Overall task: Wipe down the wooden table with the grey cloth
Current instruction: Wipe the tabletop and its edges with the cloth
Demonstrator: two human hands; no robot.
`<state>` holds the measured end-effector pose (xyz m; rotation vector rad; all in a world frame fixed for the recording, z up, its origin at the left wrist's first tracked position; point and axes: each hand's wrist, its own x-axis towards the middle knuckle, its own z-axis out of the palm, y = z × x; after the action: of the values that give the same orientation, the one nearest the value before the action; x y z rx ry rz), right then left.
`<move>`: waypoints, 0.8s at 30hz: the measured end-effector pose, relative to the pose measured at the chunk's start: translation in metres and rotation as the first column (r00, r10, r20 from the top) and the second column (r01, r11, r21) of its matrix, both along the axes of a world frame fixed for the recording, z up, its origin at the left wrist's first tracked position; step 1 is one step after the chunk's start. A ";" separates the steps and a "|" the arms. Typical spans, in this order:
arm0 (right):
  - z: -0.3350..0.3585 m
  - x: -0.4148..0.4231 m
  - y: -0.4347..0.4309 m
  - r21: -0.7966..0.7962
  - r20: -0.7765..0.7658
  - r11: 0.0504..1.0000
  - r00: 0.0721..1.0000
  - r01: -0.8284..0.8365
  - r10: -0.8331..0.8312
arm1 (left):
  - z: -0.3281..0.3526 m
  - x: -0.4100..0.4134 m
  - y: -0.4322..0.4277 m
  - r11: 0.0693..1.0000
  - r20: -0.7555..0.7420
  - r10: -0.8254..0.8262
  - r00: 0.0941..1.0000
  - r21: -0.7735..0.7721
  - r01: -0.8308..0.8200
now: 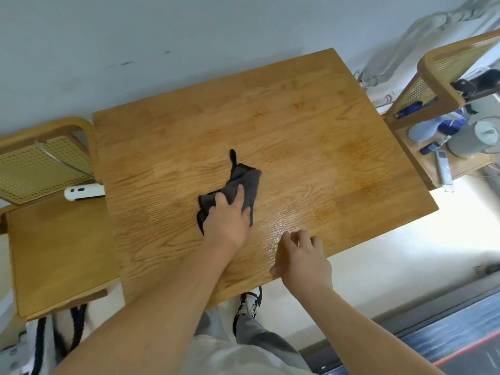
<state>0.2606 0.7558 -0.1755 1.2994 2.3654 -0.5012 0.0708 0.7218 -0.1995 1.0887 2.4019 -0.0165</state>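
Observation:
The grey cloth [244, 182] lies bunched near the middle of the wooden table [311, 136], with a thin dark tag sticking out at its far end. My left hand [227, 220] lies on top of the cloth's near part and presses it to the wood with its fingers stretched forward. My right hand [303, 257] rests on the table by the near edge, right of the cloth and apart from it, fingertips bent down onto the wood and thumb at the edge. It holds nothing. A wet sheen shows on the wood right of the cloth.
A wooden chair with a cane back [54, 234] stands against the table's left side, a white device [84, 192] on its seat. Another cane chair [443, 77] at the right holds a kettle [476, 139], remotes and blue items. A wall runs behind the table.

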 end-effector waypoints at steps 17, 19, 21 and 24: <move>0.010 -0.012 0.006 -0.034 0.061 0.999 0.998 -0.008 0.010 | 0.002 0.046 -0.082 0.989 0.040 -0.127 0.991 0.080 0.124; 0.014 -0.014 0.007 -0.054 0.054 0.998 0.998 0.018 -0.015 | 0.004 0.041 -0.094 0.957 0.046 -0.283 0.958 0.079 0.279; 0.020 -0.021 0.009 -0.046 0.049 0.998 0.998 0.036 -0.034 | 0.004 0.011 -0.099 0.951 0.017 -0.307 0.951 0.041 0.307; 0.026 -0.038 0.009 -0.048 -0.048 0.999 0.999 0.006 -0.009 | 0.004 -0.038 -0.103 1.000 -0.010 -0.029 1.000 -0.002 0.029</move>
<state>0.2222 0.7651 -0.1492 1.2888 2.3732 -0.5947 0.0327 0.6185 -0.1952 1.1247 2.3949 -0.0342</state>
